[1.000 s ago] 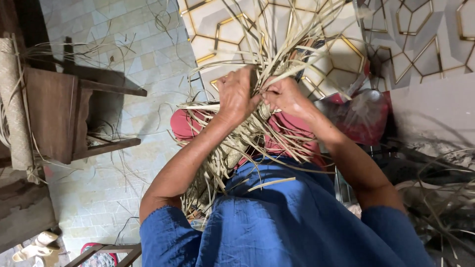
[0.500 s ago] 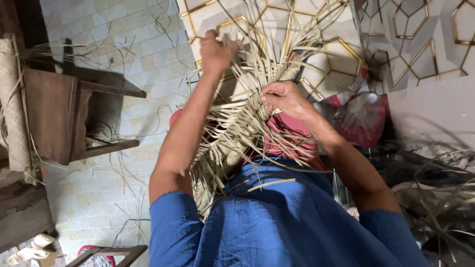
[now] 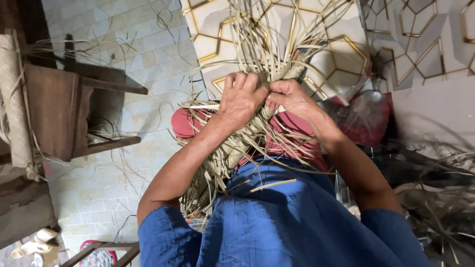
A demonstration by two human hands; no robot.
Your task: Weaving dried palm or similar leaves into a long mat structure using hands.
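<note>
A half-woven piece of dry pale straw strips point(image 3: 232, 153) lies across my lap, its loose ends fanning upward and outward. My left hand point(image 3: 241, 100) is closed on strips at the top of the woven part. My right hand point(image 3: 293, 98) pinches strips right beside it, fingertips touching the left hand. Both forearms reach out of blue sleeves point(image 3: 297, 222). Under the weave shows red cloth point(image 3: 287, 138) over my knees.
A dark wooden chair point(image 3: 74, 113) stands at the left on the tiled floor, a rolled straw mat point(image 3: 12, 99) beside it. A red plastic bag point(image 3: 366, 118) sits at the right. Loose straw point(image 3: 440, 207) piles at the lower right. A patterned hexagon panel point(image 3: 415, 44) is behind.
My left hand, raised high with a strip half a second ago, has come back down and now meets the right hand on the weave.
</note>
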